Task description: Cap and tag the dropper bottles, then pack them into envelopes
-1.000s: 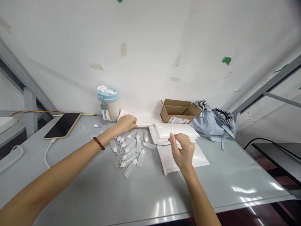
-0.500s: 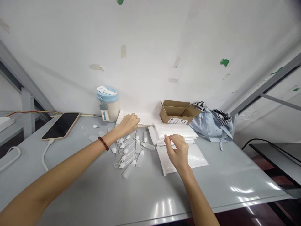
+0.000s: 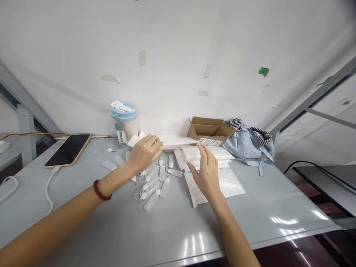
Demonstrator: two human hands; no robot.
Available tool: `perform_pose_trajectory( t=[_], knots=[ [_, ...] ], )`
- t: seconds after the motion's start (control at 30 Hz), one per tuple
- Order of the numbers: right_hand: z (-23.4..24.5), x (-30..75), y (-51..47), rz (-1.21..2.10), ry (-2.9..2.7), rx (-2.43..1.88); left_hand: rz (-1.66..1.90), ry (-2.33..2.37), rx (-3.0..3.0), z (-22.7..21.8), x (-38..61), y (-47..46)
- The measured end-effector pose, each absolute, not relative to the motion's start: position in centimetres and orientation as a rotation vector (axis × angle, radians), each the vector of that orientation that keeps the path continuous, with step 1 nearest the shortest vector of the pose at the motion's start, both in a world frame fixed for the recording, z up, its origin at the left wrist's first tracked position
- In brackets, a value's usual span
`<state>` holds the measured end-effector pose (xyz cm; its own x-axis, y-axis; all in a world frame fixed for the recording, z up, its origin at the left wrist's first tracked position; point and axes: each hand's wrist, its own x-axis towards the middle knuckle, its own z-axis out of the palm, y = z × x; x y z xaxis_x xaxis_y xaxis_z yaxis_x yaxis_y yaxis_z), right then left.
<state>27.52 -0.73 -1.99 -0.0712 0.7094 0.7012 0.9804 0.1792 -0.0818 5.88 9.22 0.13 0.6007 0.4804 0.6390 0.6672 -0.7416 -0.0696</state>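
My left hand (image 3: 144, 152) has its fingers curled around the near end of a long flat white sheet (image 3: 175, 141) that lies along the wall. It hovers over a heap of several small clear plastic bottles (image 3: 154, 181) on the grey table (image 3: 139, 226). My right hand (image 3: 206, 171) is open, fingers stretched upward, above a white padded envelope (image 3: 229, 184) and a stack of more white envelopes (image 3: 219, 153).
A blue-lidded cup (image 3: 125, 121) stands by the wall. A phone (image 3: 68, 149) on a white cable lies at the left. An open cardboard box (image 3: 208, 130) and a light blue bag (image 3: 250, 146) sit at the back right. Small white scraps (image 3: 109, 165) lie near the bottles.
My left hand has drawn back toward me with the end of the white sheet. My right hand has opened from a pinch, fingers now stretched out.
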Motion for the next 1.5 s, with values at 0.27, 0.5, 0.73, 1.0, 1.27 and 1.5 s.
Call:
perform_pose_trajectory(
  t=[0.27,0.5,0.73,1.0,1.27,1.5],
  knots=[
    [-2.2,25.5,-1.8,-0.783,-1.968,-1.501,-1.199,-0.666,-2.553,-1.8,2.5,3.5],
    [-2.5,25.0,-1.9,-0.763,-1.916,-1.467,-1.877,-2.359,-2.69,-0.7,-0.7,5.2],
    [-2.2,21.1,-4.3,-0.457,-2.3,-1.337,-1.863,-2.349,-3.472,-0.3,-0.7,3.9],
    [-1.8,20.8,-4.4,-0.122,-2.455,-1.361,-1.246,-2.251,-3.698,-0.9,0.8,2.1],
    [-2.1,21.8,-3.5,-0.145,-2.32,-1.307,-1.047,-2.161,-3.29,-0.4,-0.5,3.5],
    [-2.1,22.6,-3.5,-0.035,-2.308,-1.247,-0.791,-1.843,-2.832,-0.7,-6.9,7.2]
  ],
)
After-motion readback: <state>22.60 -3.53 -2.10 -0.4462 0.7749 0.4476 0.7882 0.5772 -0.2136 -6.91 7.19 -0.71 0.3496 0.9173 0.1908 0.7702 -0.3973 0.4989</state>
